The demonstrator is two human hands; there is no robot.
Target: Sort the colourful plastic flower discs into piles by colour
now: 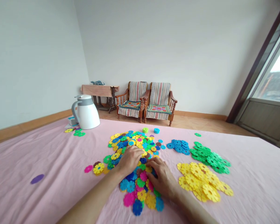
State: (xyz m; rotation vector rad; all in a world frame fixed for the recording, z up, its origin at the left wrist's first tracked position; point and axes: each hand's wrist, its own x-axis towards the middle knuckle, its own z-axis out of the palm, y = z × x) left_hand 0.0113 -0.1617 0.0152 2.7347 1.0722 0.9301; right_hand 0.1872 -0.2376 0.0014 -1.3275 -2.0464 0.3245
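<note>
A mixed pile of flower-shaped plastic discs (pixel 130 186) in many colours spreads across the middle of the pink cloth. My left hand (pixel 130 159) rests over the pile's middle, its fingers bent together and pointing right; whatever they grip is hidden underneath. Lower and to the right, my right hand (pixel 162 178) touches the pile with its thumb apart from the bent fingers, and no disc shows in its grasp. Right of that hand lie single-colour heaps: yellow discs (pixel 198 180), green discs (pixel 210 158) and blue discs (pixel 179 146).
A white-and-grey thermos jug (pixel 87 113) stands at the far left, near a few loose discs (pixel 79 133). A small lime stack (pixel 145 130) and a blue stack (pixel 156 130) sit behind the pile. One purple disc (pixel 37 179) lies left. Two chairs (pixel 158 99) stand beyond.
</note>
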